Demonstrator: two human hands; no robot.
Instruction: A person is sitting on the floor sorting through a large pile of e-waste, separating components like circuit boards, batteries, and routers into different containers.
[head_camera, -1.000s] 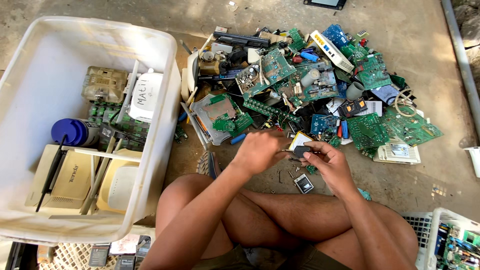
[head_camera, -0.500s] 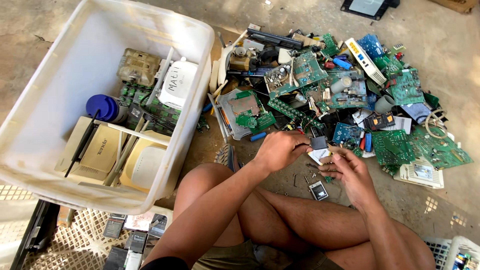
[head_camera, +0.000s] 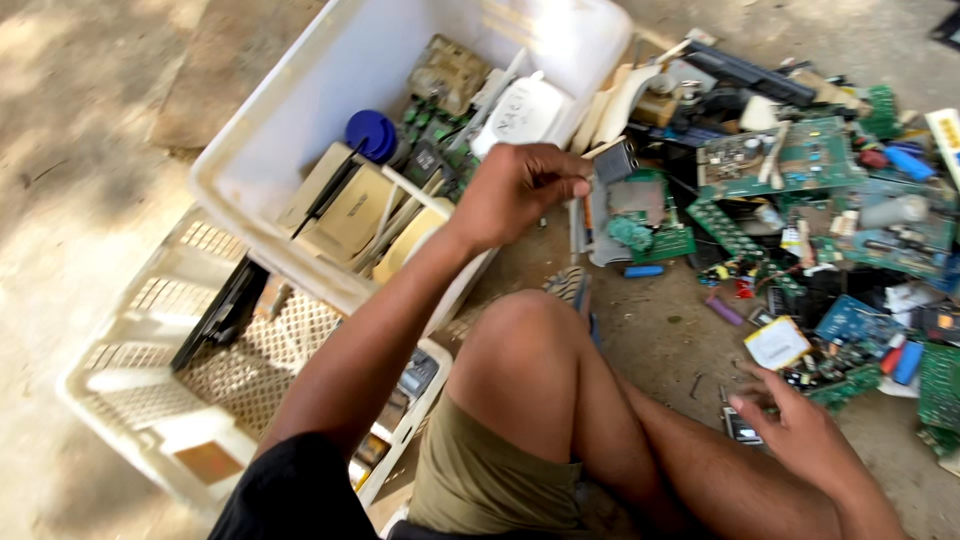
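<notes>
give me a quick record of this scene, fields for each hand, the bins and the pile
left hand: left hand pinches a small grey part at the edge of the white tub
right hand: right hand open, low on the ground beside a small flat gadget
bins: white tub holds beige casings and a blue cap; mesh crate beside it
pile: green circuit boards on the ground

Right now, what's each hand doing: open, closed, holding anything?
Left hand: closed, pinching a small grey part by the white bin.
Right hand: open, holding nothing, fingers spread over a small device on the ground.
</notes>
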